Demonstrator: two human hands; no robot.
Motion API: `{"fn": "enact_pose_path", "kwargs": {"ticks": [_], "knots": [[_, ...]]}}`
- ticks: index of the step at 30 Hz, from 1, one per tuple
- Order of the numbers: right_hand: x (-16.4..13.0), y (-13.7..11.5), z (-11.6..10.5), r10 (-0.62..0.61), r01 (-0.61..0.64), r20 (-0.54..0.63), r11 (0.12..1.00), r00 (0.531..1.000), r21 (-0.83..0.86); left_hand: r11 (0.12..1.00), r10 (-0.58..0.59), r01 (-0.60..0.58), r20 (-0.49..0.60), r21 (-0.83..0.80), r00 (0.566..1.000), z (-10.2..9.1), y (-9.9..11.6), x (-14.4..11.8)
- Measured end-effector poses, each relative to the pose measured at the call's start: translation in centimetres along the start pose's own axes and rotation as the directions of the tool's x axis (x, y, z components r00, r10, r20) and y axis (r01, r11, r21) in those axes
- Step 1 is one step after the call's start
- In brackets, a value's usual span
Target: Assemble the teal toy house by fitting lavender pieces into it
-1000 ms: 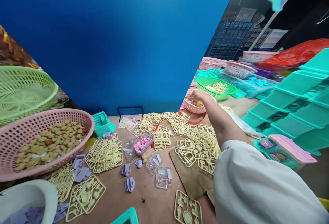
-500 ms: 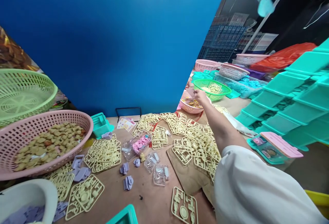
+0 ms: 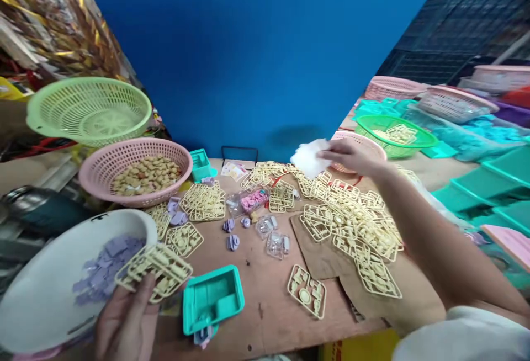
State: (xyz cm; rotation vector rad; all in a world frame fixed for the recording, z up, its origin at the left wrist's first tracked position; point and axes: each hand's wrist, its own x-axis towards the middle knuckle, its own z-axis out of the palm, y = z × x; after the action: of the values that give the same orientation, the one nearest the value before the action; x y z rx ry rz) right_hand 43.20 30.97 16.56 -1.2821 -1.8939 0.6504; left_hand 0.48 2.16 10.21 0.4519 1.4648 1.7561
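We note the right hand [image 3: 351, 154], a second ago at the far pink basket [image 3: 364, 143], now back over the table [image 3: 265, 300], pinching a white bag [image 3: 308, 159]. Left hand [image 3: 124, 322] grips a yellow sprue stack [image 3: 155, 264].

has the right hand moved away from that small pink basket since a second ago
Yes. The right hand has drawn back leftward off the small pink basket, now holding a white piece over the yellow frames.
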Motion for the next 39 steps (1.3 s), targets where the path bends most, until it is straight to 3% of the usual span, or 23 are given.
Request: {"fn": "enact_pose_path", "kwargs": {"ticks": [3, 6, 8, 10, 14, 17, 19, 21, 23, 26, 29, 34, 39], "knots": [[1.6, -5.1, 9.5, -0.080, 0.171, 0.291, 0.939, 0.953, -0.300, 1.000, -0.004, 0.004, 0.007, -0.027, 1.000, 2.0, 0.5, -0.8], [4.0, -8.4, 18.2, -0.096, 0.271, 0.377, 0.854, 0.921, -0.444, 0.999, 0.031, -0.030, 0.044, -0.040, 0.999, 2.3, 0.7, -1.4], [5.0, -9.3, 22.0, -0.064, 0.295, 0.423, 0.808, 0.904, -0.510, 0.997, 0.052, -0.049, 0.072, -0.052, 0.996, 1.9, 0.8, -1.5], [5.5, -9.3, 23.7, -0.011, 0.300, 0.465, 0.778, 0.885, -0.552, 0.996, 0.067, -0.062, 0.086, -0.059, 0.994, 1.4, 0.9, -1.4], [4.8, -9.0, 22.7, 0.018, 0.301, 0.505, 0.783, 0.863, -0.544, 0.997, 0.048, -0.040, 0.145, -0.061, 0.988, 1.3, 0.8, -0.7], [2.3, -10.3, 20.6, -0.088, 0.312, 0.463, 0.846, 0.882, -0.433, 0.995, 0.030, -0.008, 0.218, -0.098, 0.975, 2.0, 0.2, -0.5], [-0.8, -11.9, 19.6, -0.229, 0.290, 0.429, 0.954, 0.874, -0.081, 0.993, 0.010, 0.022, 0.275, -0.115, 0.961, 2.6, -0.4, -0.6], [-4.6, -14.0, 19.2, -0.310, 0.200, 0.501, 0.944, 0.808, 0.262, 0.992, 0.002, 0.039, 0.318, -0.123, 0.948, 3.1, -0.9, -1.0], [-8.4, -15.7, 19.5, -0.338, 0.103, 0.537, 0.902, 0.773, 0.419, 0.990, 0.004, 0.043, 0.338, -0.133, 0.941, 3.2, -1.1, -1.6], [-11.9, -16.9, 20.1, -0.277, -0.002, 0.485, 0.867, 0.830, 0.499, 0.982, -0.006, 0.074, 0.364, -0.174, 0.931, 2.8, -0.9, -2.6], [-12.9, -16.6, 20.2, -0.195, -0.111, 0.452, 0.817, 0.870, 0.566, 0.971, -0.018, 0.109, 0.391, -0.213, 0.920, 1.9, -0.5, -3.5], [-13.6, -16.9, 20.0, -0.131, -0.228, 0.476, 0.749, 0.870, 0.623, 0.974, -0.003, 0.090, 0.387, -0.207, 0.922, 0.8, -0.4, -4.2], [-14.7, -18.0, 20.7, -0.140, -0.225, 0.465, 0.732, 0.874, 0.643, 0.978, 0.046, 0.026, 0.339, -0.206, 0.940, 0.0, -0.5, -4.3]]}}
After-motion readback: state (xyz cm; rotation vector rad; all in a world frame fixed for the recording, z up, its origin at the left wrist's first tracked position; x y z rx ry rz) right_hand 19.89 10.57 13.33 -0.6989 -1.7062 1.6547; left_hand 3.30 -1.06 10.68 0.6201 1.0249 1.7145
